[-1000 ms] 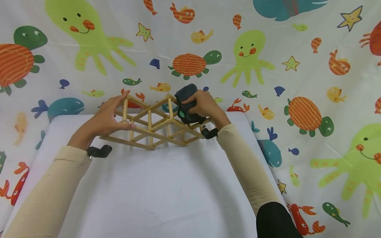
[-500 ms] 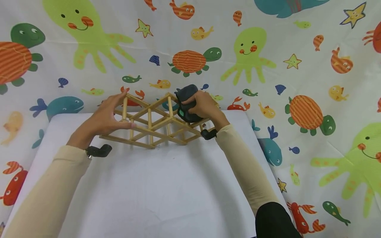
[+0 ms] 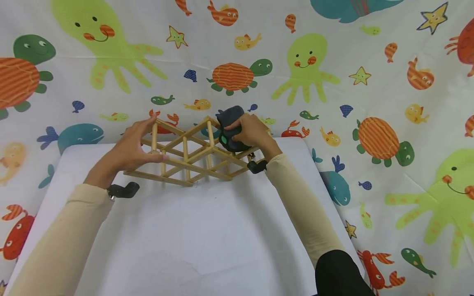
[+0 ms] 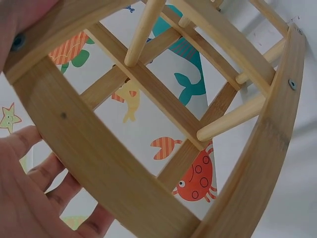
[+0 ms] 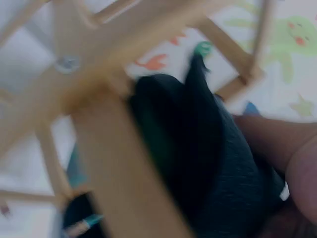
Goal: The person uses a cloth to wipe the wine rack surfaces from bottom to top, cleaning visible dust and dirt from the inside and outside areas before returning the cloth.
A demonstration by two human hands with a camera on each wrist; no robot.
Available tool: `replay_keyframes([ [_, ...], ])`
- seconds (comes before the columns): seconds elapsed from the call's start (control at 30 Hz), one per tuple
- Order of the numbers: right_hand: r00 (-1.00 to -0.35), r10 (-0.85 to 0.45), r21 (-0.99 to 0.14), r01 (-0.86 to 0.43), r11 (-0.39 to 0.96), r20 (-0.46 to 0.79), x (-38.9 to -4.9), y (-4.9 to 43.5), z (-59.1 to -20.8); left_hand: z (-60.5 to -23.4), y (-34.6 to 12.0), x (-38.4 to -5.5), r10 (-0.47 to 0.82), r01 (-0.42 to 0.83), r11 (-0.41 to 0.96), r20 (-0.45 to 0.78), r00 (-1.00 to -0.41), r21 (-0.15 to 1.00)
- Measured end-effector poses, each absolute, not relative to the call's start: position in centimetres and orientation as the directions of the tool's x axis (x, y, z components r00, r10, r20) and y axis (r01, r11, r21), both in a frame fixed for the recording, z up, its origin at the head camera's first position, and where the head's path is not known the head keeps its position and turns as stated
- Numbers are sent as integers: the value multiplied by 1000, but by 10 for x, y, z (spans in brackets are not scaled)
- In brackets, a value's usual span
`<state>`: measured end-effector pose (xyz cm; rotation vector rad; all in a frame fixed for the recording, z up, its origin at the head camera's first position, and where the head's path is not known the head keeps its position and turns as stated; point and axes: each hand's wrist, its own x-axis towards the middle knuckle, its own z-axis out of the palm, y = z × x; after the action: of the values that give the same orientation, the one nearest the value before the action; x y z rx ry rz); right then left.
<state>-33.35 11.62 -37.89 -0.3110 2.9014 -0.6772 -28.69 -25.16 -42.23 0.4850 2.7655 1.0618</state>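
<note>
A light wooden lattice rack (image 3: 187, 154), made of crossed slats and round dowels, stands at the far side of the white-covered table. My left hand (image 3: 129, 146) holds its left end, thumb on the near side and fingers at the top. In the left wrist view, fingers (image 4: 47, 173) lie along the outside of a slat (image 4: 99, 144). My right hand (image 3: 255, 130) grips a dark soft-looking item (image 3: 231, 123) with a green patch at the rack's right part. Up close, that dark item (image 5: 213, 163) sits behind a blurred slat (image 5: 119, 158); its exact kind is unclear.
The white tabletop (image 3: 189, 238) extends in front of the rack. Behind it hangs a white curtain (image 3: 259, 24) printed with sea animals. Dark camera mounts (image 3: 124, 190) sit on the wrists.
Both hands, the rack and the dark item stay in nearly the same place. Only the head view shifts slightly.
</note>
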Motion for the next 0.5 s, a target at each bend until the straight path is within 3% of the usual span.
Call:
replay_keyframes([
  [0.1, -972, -213, -503, -136, 854, -99, -333, 121, -367, -422, -251, -287, 353, 253, 694, -12, -936, 674],
  [0.2, -988, -153, -536, -140, 832, 21, -333, 120, -365, -420, -252, -285, 354, 255, 692, -10, -935, 676],
  [0.3, -983, -150, -496, -185, 849, 109, -334, 113, -374, -418, -254, -284, 343, 247, 691, -8, -939, 679],
  [0.4, -980, -196, -436, -196, 879, 44, -334, 110, -383, -419, -254, -284, 340, 248, 690, -2, -940, 680],
  [0.5, -968, -241, -449, -183, 874, -74, -332, 115, -382, -421, -252, -285, 343, 249, 695, -6, -939, 675],
])
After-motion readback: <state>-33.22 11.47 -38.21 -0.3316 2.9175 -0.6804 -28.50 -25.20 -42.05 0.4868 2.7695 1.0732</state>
